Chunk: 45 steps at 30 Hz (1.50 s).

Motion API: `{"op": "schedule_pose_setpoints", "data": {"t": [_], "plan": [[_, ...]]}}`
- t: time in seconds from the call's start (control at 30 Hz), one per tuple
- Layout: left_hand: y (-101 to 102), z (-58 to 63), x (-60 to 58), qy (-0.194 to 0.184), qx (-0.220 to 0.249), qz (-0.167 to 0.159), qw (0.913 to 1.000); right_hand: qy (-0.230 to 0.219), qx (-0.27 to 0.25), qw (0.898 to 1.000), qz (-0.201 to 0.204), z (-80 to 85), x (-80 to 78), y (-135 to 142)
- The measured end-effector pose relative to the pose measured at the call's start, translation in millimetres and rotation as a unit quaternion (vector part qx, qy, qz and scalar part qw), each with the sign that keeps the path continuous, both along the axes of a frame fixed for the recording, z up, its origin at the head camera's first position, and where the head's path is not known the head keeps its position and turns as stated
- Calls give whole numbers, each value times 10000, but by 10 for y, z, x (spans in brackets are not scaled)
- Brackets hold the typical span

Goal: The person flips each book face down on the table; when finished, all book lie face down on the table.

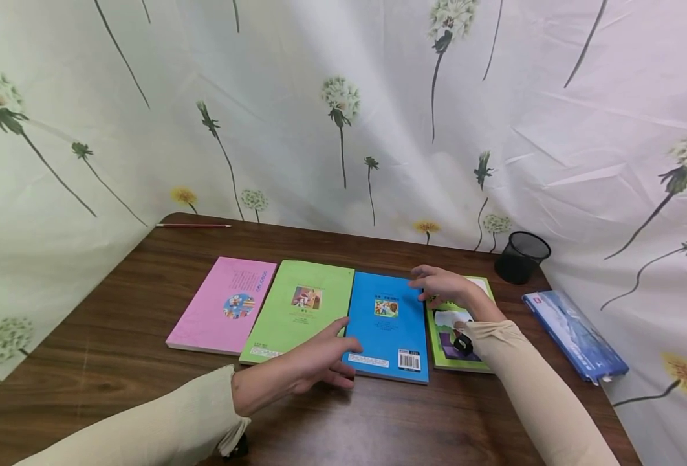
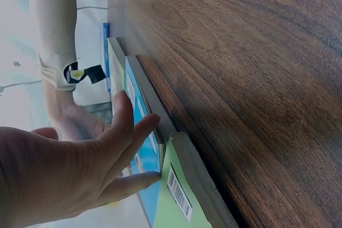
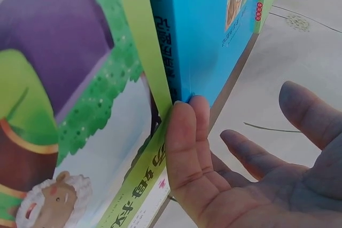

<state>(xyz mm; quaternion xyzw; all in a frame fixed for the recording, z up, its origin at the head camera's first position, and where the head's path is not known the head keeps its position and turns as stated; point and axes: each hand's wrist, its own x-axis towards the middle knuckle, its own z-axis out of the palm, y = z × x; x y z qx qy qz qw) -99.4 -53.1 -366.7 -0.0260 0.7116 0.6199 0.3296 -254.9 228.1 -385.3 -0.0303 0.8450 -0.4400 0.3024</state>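
A blue book (image 1: 387,343) lies back cover up between a green book (image 1: 279,323) on its left and a yellow-green picture-cover book (image 1: 441,359) on its right. My left hand (image 1: 323,362) is at the blue book's front left corner, fingers spread and relaxed. In the left wrist view, its fingertips (image 2: 152,124) are at the near edges of the blue and green books. My right hand (image 1: 445,288) reaches over the picture-cover book's far part. In the right wrist view, its fingertips (image 3: 184,113) touch or nearly touch the blue book's spine; neither hand grips anything.
A pink book (image 1: 204,317) lies at the left end of the row. A red pencil (image 1: 193,226) is near the back left edge. At right stand a black mesh pen holder (image 1: 518,264) and a blue-and-white packet (image 1: 576,336). Dandelion-print cloth hangs behind the wooden table (image 1: 116,362).
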Motion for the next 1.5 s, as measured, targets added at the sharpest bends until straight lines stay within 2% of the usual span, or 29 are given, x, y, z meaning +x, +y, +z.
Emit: {"op": "schedule_pose_setpoints", "data": {"t": [1.1, 1.33, 1.5], "plan": [[34, 13, -36, -92, -255, -105, 9996, 10, 34, 10000, -7, -44, -25, 35], [70, 69, -14, -48, -208, -151, 9997, -26, -43, 10000, -34, -57, -10, 82], [120, 123, -14, -91, -25, -301, 9995, 94, -180, 9998, -16, -50, 5, 123]]}}
